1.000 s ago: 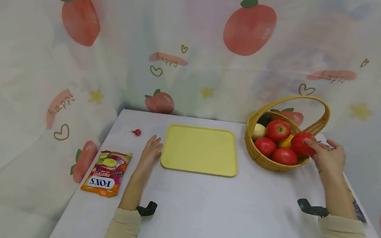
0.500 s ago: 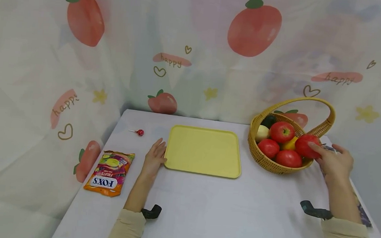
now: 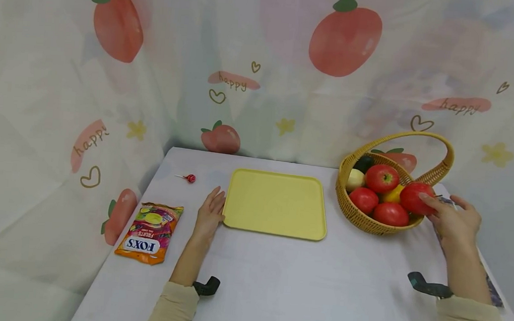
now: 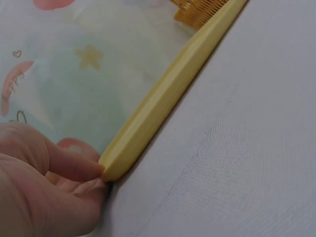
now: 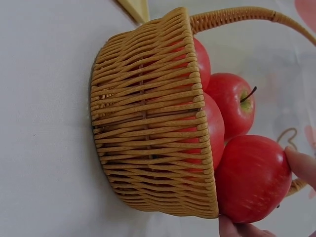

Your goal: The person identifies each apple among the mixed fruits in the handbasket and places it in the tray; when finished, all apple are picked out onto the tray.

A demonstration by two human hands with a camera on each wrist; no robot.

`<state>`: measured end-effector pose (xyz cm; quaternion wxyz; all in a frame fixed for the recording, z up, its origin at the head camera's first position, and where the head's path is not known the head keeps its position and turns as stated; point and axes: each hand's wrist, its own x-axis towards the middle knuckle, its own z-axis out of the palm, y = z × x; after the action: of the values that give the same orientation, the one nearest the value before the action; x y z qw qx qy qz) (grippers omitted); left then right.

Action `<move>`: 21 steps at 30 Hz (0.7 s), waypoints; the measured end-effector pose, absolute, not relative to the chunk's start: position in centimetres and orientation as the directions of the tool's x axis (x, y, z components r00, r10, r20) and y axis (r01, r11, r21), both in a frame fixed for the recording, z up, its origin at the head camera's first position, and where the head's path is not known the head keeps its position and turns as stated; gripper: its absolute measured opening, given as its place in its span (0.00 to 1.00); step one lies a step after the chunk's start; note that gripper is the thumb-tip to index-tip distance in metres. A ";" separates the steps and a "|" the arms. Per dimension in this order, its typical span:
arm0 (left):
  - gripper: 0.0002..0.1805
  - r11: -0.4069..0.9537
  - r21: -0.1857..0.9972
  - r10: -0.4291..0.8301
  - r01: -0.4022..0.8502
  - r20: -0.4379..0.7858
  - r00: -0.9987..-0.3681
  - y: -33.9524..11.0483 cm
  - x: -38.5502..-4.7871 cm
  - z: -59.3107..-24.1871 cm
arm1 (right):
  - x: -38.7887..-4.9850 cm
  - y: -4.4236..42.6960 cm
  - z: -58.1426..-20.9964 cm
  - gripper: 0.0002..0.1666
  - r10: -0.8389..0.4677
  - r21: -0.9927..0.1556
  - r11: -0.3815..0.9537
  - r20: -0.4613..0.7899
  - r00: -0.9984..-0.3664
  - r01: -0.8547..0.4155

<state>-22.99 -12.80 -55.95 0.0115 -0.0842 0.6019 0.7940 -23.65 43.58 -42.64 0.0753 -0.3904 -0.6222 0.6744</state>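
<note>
At the right side of the wicker basket (image 3: pixel 371 223), my right hand (image 3: pixel 458 224) pinches a red apple (image 3: pixel 417 198) resting against the other fruit at the rim. In the right wrist view, thumb and fingers lie on opposite sides of that apple (image 5: pixel 254 178). More red apples (image 5: pixel 229 101), a yellow fruit and a pale round one sit in the basket. My left hand (image 3: pixel 208 219) is at the left edge of the yellow tray (image 3: pixel 276 204); the left wrist view has its thumb and fingers around the tray's near corner (image 4: pixel 116 165).
A red lollipop (image 3: pixel 190 178) lies at the back left of the table. In front of it is an orange candy bag (image 3: pixel 149 232). Something flat and printed (image 3: pixel 494 291) lies partly behind my right arm. A patterned cloth hangs behind the table.
My left hand has come over to the tray's left edge and touches it. The right hand stays on the same apple. The whole view has shifted slightly.
</note>
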 end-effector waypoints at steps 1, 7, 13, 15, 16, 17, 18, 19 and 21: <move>0.56 -0.277 0.953 -0.083 -0.121 -0.149 -0.985 -12.8 -23.0 -55.9 | -23.6 43.6 -42.6 0.71 0.584 -0.901 -0.222 -0.429 -0.689 0.373; 0.55 -0.302 0.945 -0.079 -0.124 -0.155 -0.985 -13.0 -23.0 -55.9 | -23.2 43.7 -42.6 0.70 0.581 -0.901 -0.228 -0.429 -0.692 0.368; 0.54 -0.310 0.942 -0.080 -0.130 -0.162 -0.983 -13.1 -23.0 -55.8 | -22.7 43.5 -42.1 0.70 0.571 -0.903 -0.239 -0.429 -0.700 0.358; 0.53 -0.308 0.942 -0.082 -0.131 -0.164 -0.983 -13.1 -23.0 -55.8 | -22.5 43.3 -41.9 0.69 0.568 -0.904 -0.244 -0.426 -0.704 0.350; 0.53 -0.307 0.943 -0.082 -0.132 -0.164 -0.983 -13.1 -23.1 -55.8 | -22.4 43.2 -41.8 0.68 0.567 -0.905 -0.247 -0.425 -0.705 0.346; 0.52 -0.305 0.943 -0.082 -0.130 -0.162 -0.983 -13.1 -23.1 -55.8 | -22.3 43.2 -41.6 0.67 0.567 -0.905 -0.250 -0.424 -0.706 0.343; 0.52 -0.300 0.945 -0.082 -0.128 -0.159 -0.984 -13.1 -23.1 -55.8 | -22.2 43.1 -41.5 0.66 0.567 -0.905 -0.252 -0.425 -0.705 0.343; 0.52 -0.299 0.946 -0.082 -0.126 -0.157 -0.984 -13.1 -23.1 -55.8 | -22.1 43.0 -41.4 0.66 0.568 -0.906 -0.248 -0.424 -0.705 0.345; 0.52 -0.297 0.947 -0.084 -0.125 -0.157 -0.984 -13.0 -23.1 -55.8 | -21.9 42.8 -41.1 0.65 0.569 -0.906 -0.247 -0.423 -0.705 0.344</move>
<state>-23.07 -13.04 -55.83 0.0130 -0.0883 0.5929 0.8003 -21.88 42.79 -41.07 0.0809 -0.3754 -0.6082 0.6947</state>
